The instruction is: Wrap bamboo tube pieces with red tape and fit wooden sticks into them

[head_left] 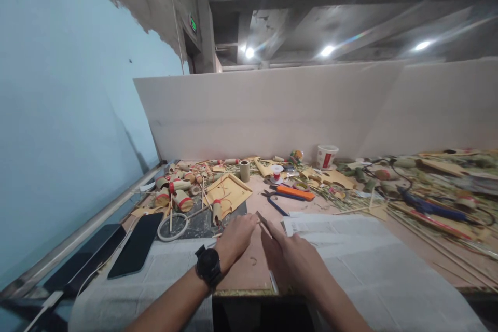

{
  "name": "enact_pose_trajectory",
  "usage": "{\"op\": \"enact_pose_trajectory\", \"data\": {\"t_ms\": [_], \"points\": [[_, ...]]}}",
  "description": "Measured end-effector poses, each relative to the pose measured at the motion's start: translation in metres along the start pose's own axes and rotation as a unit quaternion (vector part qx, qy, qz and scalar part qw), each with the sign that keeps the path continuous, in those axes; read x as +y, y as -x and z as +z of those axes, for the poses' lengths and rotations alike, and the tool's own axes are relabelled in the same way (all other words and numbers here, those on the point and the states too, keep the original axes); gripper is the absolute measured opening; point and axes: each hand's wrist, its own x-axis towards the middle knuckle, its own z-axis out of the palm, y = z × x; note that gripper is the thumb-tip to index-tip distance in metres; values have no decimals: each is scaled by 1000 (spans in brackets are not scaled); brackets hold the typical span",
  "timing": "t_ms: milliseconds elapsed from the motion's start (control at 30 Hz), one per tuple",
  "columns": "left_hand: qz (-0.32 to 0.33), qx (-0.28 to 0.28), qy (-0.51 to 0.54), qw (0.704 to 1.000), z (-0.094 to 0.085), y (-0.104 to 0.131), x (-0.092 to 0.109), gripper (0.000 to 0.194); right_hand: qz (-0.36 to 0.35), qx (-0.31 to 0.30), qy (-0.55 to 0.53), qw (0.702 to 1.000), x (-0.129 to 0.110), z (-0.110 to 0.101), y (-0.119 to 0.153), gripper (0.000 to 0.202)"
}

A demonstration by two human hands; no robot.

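Observation:
Over the bare strip at the table's front, my left hand (238,237), with a black watch (208,265) on its wrist, is closed. A small pale piece, too small to name, shows at its fingertips. Close against it, my right hand (291,250) is wrapped round a dark narrow knife-like blade (261,216), index finger stretched along it; its handle is hidden in the palm. The blade's tip meets the fingers of my left hand. A small curled shaving (253,260) lies on the wood between the wrists.
Beyond my hands lie pliers (274,198), an orange utility knife (294,193), a thread spool (276,174) and a bamboo tube (245,171). Left are a phone (136,245), a pale ring (173,227) and several bamboo pieces; right, paper sheets (361,259), a blue glue gun (431,206) and a cup (327,156).

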Motion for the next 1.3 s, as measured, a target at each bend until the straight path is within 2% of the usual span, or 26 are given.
{"op": "enact_pose_trajectory", "data": {"t_ms": [133,233,400,533,633,733,867,933,967,1033,1067,1100,1167,1233,1300], "points": [[-5,-5,-3,1000,-3,1,2,30,-16,10,-4,1000,9,2,11,75],[12,-14,-5,1000,-6,1,3,29,-9,1,0,1000,6,0,11,74],[26,-11,-9,1000,-4,0,2,30,6,33,-19,999,-9,6,-1,57],[0,-11,-12,1000,-5,1,-2,30,55,55,-83,994,3,7,-4,45],[-31,-9,-21,999,-18,2,-13,25,97,78,-167,978,28,-3,-8,40],[-20,5,-10,1000,-41,0,-30,25,101,82,-186,974,47,-12,-19,32],[24,68,71,995,-63,-11,-49,26,122,31,-196,972,47,-12,-40,32],[37,99,122,987,-66,-16,-55,25,105,43,-221,969,40,-13,-52,31],[44,114,144,982,-65,-17,-56,25,82,75,-233,966,37,-15,-57,30],[50,139,176,973,-63,-17,-58,24,17,180,-249,951,31,-24,-68,29],[50,150,185,970,-62,-16,-59,24,-6,204,-270,941,28,-31,-73,33],[52,157,190,968,-61,-15,-60,23,-41,194,-292,936,26,-38,-78,40],[55,167,193,965,-60,-12,-61,22,-135,126,-340,922,22,-50,-86,46],[57,176,190,964,-59,-9,-63,22,-182,100,-361,909,17,-56,-94,46],[57,187,179,964,-59,-8,-66,22,-198,96,-376,900,14,-54,-99,46]]}}
